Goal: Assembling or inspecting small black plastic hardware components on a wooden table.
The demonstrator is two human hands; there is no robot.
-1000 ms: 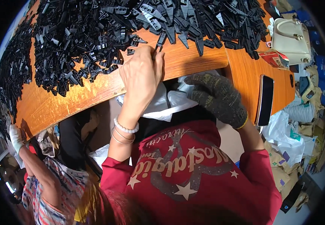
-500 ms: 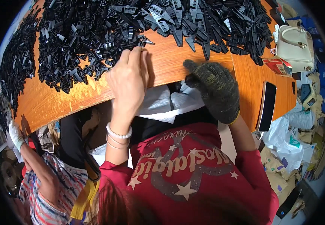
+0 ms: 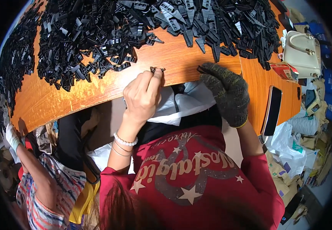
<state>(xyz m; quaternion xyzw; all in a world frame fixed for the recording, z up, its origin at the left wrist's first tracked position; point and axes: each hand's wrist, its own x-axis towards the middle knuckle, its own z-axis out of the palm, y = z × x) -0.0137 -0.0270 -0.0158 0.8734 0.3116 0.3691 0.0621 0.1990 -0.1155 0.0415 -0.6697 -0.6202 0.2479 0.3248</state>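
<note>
Above the front edge of the wooden table [image 3: 181, 69], my bare left hand [image 3: 143, 96] is closed in a pinch on a small black plastic piece [image 3: 157, 69]. To its right, my right hand [image 3: 227, 92], in a dark knitted glove, has its fingers curled together. A thin dark tip sticks out at these fingers, too small to name. Beyond my left hand spreads a heap of small black plastic clips [image 3: 85, 42]. Longer, wedge-shaped black plastic pieces [image 3: 208, 23] are heaped beyond my right hand.
A phone [image 3: 272, 111] lies on the table's right part, near a red packet [image 3: 284, 71] and a cream handbag [image 3: 302, 53]. At the left, a co-worker's gloved hand [image 3: 12, 136] is by another black heap [image 3: 14, 57]. A white sheet [image 3: 196, 99] hangs below the front edge.
My left hand has drawn back from the clip heap toward me and rightward, now showing a small black piece in its fingertips. My gloved right hand has shifted slightly right, its fingers more curled.
</note>
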